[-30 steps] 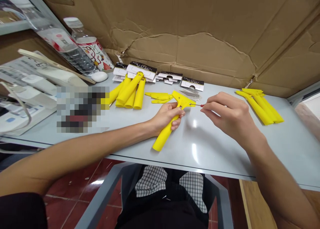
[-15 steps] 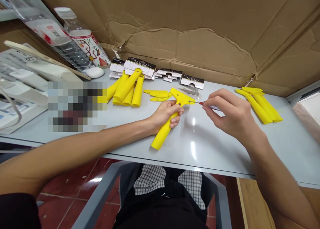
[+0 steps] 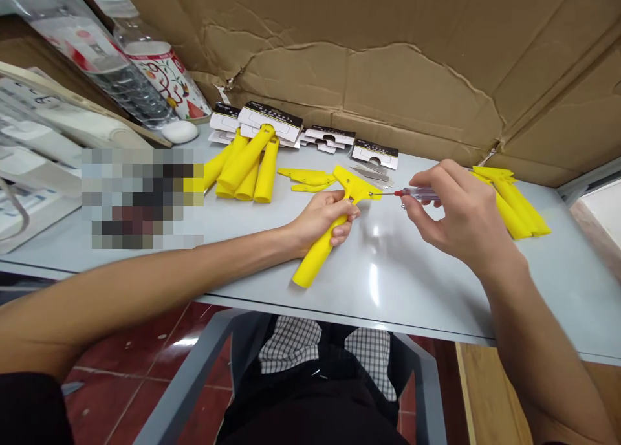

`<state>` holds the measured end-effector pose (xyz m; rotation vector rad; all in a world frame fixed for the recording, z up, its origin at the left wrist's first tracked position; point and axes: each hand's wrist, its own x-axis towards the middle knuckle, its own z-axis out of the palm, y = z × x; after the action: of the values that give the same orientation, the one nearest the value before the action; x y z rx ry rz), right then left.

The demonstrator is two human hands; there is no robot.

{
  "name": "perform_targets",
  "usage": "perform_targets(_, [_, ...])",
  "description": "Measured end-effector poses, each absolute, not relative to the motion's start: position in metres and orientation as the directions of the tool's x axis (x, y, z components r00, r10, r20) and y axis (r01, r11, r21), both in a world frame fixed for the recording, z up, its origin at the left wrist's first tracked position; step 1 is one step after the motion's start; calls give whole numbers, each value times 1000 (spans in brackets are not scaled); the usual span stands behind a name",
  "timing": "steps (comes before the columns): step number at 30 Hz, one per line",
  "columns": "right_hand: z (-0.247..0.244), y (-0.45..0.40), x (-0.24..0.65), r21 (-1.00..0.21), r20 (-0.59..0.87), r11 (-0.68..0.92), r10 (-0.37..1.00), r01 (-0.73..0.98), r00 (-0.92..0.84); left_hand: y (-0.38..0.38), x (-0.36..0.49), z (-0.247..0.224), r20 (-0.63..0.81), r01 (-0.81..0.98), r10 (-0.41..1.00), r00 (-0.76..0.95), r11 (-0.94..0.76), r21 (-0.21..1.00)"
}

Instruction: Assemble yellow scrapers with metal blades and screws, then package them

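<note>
My left hand (image 3: 326,222) is wrapped round the tubular grip of a yellow plastic scraper (image 3: 315,260), just below its wide flat head. In my right hand (image 3: 460,215) is a screwdriver (image 3: 420,193) with a clear handle and red collar, pinched between thumb and fingers. Its tip meets a small screw near the right end of the scraper head. Just behind that head lie thin metal blades (image 3: 371,175). Loose flat yellow pieces (image 3: 305,175) rest to its left. Several yellow handles (image 3: 246,167) are piled further left, partly over printed cards (image 3: 272,123).
More printed cards (image 3: 374,154) lie along the cardboard wall (image 3: 388,76). Yellow scrapers (image 3: 521,202) are stacked at the right, partly behind my right hand. Plastic bottles (image 3: 165,83), a white oval object (image 3: 179,132) and white boxes (image 3: 39,154) crowd the left. One patch there is blurred out.
My right hand has shifted slightly right and changed its hold, so more of the screwdriver handle shows. The tip stays at the screw. My left hand keeps its grip on the scraper.
</note>
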<state>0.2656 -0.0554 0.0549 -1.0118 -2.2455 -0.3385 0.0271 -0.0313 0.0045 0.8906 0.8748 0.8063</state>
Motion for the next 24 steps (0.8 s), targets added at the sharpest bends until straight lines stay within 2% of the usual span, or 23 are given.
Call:
perform_targets(5, [59,-57,271,-2,584,574,665,819,-465,-31,26,3,-262,-213,865,429,379,901])
perform_targets(9, [59,-52,276,93,611,494,657,865,-441,-34,26,2,-238,-172,858,455,347,922])
perform_targets(11, [58,-51,277,95,642,475,642,875,-418,-35,26,2,-234,-153,854,465,337,929])
perform_targets(14, [58,-52,276,63,659,504,627,861,-415,-36,26,4,-237,-171,856,460,347,922])
perform_targets(17, [60,-55,276,42,613,566,636,823,-469,-36,26,6,-236,-205,861,451,357,911])
perform_targets(24, [68,-63,275,-44,569,666,630,745,-529,-39,28,7,-235,-160,882,408,322,933])
